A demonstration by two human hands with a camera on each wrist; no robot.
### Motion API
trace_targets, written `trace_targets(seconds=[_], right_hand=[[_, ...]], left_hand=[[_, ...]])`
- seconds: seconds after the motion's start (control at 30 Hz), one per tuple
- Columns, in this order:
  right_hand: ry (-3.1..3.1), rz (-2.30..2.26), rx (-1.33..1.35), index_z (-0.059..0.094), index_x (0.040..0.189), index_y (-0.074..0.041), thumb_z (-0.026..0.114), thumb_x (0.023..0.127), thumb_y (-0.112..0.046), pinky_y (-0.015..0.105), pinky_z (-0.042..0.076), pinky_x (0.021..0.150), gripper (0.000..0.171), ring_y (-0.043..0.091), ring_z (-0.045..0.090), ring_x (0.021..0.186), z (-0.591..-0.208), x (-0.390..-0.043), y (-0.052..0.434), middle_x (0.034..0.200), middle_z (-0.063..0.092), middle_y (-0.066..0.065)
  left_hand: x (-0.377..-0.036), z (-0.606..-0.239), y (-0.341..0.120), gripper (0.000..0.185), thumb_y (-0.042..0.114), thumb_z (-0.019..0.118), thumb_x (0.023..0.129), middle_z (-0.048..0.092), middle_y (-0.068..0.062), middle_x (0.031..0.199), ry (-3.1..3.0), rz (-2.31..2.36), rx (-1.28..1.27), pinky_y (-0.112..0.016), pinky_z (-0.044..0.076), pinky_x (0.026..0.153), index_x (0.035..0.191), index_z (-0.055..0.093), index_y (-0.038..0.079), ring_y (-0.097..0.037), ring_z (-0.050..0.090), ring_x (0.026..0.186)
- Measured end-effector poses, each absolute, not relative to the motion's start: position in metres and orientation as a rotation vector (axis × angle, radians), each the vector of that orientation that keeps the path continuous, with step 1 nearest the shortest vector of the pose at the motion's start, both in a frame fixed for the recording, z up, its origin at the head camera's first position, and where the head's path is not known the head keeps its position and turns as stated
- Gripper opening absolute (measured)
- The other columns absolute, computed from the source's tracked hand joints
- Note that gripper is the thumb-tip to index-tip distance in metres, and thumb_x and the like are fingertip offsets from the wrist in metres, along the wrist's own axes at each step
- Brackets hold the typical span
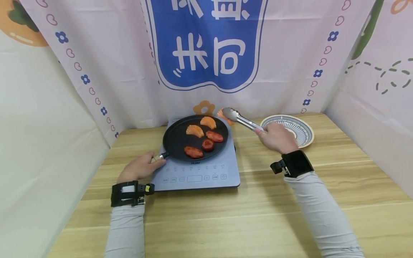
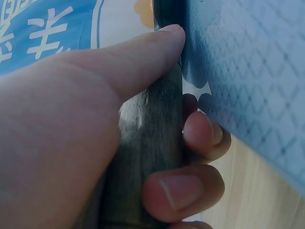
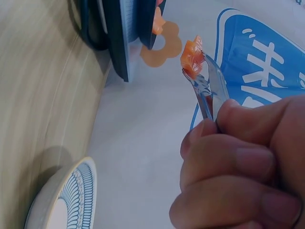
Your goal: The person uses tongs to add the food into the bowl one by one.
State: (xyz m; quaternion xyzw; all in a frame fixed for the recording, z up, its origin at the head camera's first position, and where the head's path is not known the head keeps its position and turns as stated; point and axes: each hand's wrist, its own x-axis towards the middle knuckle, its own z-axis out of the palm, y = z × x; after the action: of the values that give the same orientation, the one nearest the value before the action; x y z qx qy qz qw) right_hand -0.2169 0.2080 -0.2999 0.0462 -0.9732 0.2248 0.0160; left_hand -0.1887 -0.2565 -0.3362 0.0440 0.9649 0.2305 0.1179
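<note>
My left hand grips the wooden handle of a black frying pan, thumb laid along its top. Two ridged orange half-moon pieces, two reddish-brown chicken-wing-like pieces and a round red piece lie in the pan. In my right hand are metal tongs, held above the table and pointing left toward the pan's right edge. Another orange piece is pinched between the tong tips; the head view shows it partly behind them.
Under the pan is a grey induction cooker with a touch panel. A white, blue-patterned dish stands at the back right, partly behind my right hand. Printed cloth hangs behind the wooden table and along its sides.
</note>
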Motion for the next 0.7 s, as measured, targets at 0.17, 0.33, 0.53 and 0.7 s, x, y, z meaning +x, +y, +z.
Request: trace_targets(seconds=[0.17,0.33,0.53,0.7], right_hand=[[-3.028,0.715,0.161,0.055,0.076,-0.014,0.046,0.11,-0.05,0.035,0.037,0.054,0.05,0.023,0.048,0.068,-0.295,-0.217,0.197,0.076,0.046,0.005],[-3.022,0.721,0.195,0.058,0.078,-0.013,0.045,0.11,-0.049,0.036,0.037,0.055,0.049,0.023,0.049,0.07,-0.292,-0.217,0.186,0.077,0.046,0.005],[-3.017,0.729,0.21,0.054,0.075,-0.014,0.045,0.111,-0.048,0.035,0.036,0.055,0.05,0.022,0.047,0.069,-0.29,-0.217,0.172,0.079,0.047,0.006],[-3.004,0.709,0.234,0.054,0.073,-0.015,0.046,0.11,-0.048,0.034,0.035,0.054,0.051,0.022,0.047,0.067,-0.289,-0.218,0.16,0.076,0.046,0.004]], left_hand=[[-0.188,-0.336,-0.257,0.048,0.051,0.055,0.107,0.056,-0.008,0.089,2.818,0.684,0.131,-0.034,0.042,0.065,0.113,0.055,0.004,-0.022,0.054,0.079],[-0.187,-0.336,-0.257,0.047,0.051,0.055,0.108,0.056,-0.008,0.089,2.821,0.686,0.144,-0.034,0.042,0.065,0.112,0.055,0.003,-0.022,0.054,0.079],[-0.187,-0.336,-0.258,0.047,0.051,0.055,0.107,0.056,-0.008,0.089,2.819,0.688,0.137,-0.034,0.042,0.064,0.112,0.055,0.004,-0.022,0.054,0.078],[-0.187,-0.336,-0.258,0.047,0.052,0.056,0.107,0.054,-0.007,0.087,2.819,0.69,0.133,-0.034,0.041,0.063,0.11,0.055,0.004,-0.021,0.053,0.077]])
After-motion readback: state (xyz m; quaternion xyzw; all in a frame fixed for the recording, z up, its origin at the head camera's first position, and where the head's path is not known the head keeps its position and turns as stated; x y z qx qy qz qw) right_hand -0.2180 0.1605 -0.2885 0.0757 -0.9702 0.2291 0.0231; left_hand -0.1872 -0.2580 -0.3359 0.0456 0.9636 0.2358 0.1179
